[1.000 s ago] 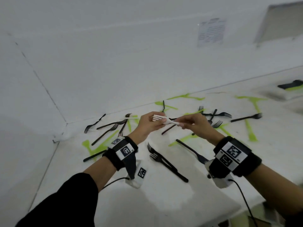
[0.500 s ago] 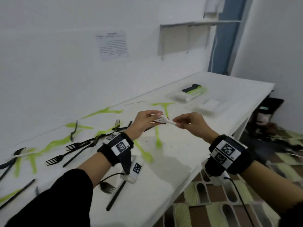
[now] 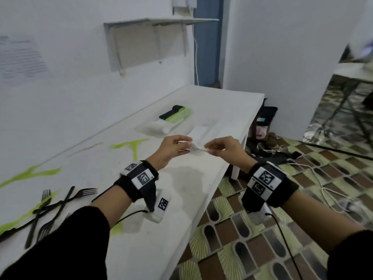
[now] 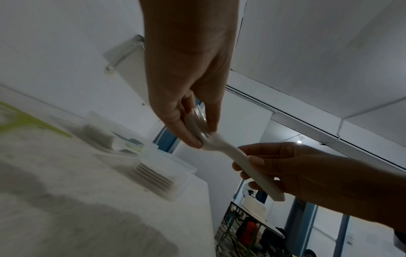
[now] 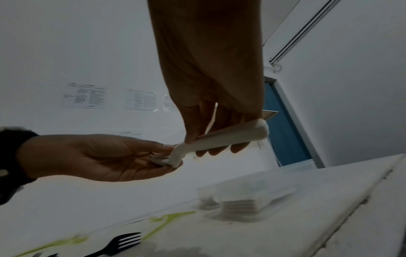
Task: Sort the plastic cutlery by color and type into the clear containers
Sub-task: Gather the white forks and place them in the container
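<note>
White fork pinched by L hand & R hand; view's swung from cutlery pile: containers now at 12, drop-off nxt.

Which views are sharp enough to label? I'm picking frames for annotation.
Head view: hands and white fork fairly sharp, black forks and the frame's edges smeared. Left wrist: fork legible, containers blurred, hand dim. Right wrist: right hand backlit, nearly a silhouette; table soft.
</note>
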The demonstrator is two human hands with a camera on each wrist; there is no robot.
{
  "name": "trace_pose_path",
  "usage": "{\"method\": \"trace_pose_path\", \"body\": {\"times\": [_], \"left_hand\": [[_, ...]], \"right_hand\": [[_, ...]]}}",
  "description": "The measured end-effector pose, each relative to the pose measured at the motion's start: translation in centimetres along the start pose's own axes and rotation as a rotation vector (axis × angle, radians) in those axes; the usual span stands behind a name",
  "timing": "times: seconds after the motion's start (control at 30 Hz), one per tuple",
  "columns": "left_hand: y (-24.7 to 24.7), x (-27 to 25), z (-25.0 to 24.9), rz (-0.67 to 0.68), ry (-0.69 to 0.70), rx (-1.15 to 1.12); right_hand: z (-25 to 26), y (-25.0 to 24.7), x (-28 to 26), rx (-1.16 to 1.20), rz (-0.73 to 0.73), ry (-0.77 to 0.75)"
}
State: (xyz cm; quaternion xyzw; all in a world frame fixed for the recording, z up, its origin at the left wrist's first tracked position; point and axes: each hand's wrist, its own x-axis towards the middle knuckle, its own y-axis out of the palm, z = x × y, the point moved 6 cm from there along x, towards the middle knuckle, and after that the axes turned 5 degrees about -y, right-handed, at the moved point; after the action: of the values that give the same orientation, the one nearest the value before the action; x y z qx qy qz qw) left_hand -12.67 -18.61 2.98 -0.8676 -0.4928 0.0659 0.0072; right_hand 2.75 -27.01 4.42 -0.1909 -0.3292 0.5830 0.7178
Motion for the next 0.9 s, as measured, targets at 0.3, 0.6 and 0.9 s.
{"method": "trace_pose_path", "body": {"times": [0.3,0.6,0.9], "left_hand": [[2.3,11.9,-1.5,0.035,0.011,0.059],[0.0,19.1,-1.8,-0.018,-0.015,0.124],[-1.7,20.8,-0.8,-0.147,-0.081,0.353]], "right_hand": [[-6.8,-3.5,9.4,-0.011,0.055,0.013],[-9.4,-3.2,19.2,-0.053,0.233,-0.082],[-10.8,-1.2,25.2,-0.076,0.576,-0.261]]}}
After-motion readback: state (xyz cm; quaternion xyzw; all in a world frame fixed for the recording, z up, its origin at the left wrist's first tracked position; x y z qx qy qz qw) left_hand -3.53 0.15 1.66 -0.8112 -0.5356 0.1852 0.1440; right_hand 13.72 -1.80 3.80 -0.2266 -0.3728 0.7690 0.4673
